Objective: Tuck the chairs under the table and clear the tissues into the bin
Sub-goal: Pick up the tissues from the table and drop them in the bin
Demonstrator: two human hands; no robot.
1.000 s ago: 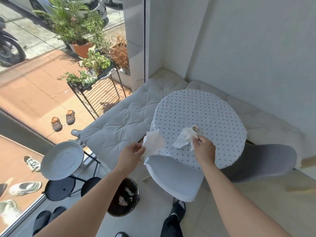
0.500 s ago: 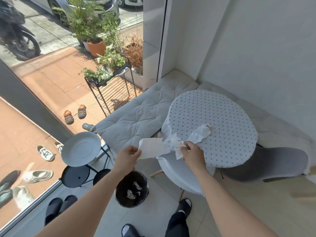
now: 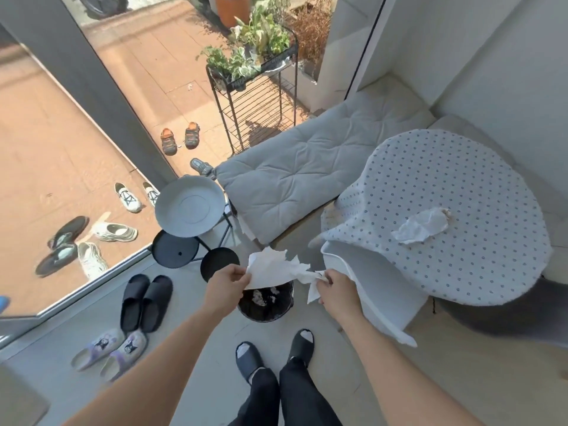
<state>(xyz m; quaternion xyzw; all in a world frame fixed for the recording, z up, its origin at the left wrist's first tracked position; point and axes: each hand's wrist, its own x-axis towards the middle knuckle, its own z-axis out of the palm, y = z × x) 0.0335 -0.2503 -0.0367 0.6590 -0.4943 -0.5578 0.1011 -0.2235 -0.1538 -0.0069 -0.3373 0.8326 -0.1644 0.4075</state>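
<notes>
We pinch one tissue in our left hand | our right hand grips another tissue, both over the bin | crumpled tissue lies mid-desk | white chair tucked at desk's near edge

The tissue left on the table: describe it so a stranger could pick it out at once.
Find the round table with the dotted cloth, on the right by the white wall. Near the middle of its top lies one crumpled white tissue. It alone rests on the cloth; the other tissues are pinched in the left hand and right hand above the black bin.
</notes>
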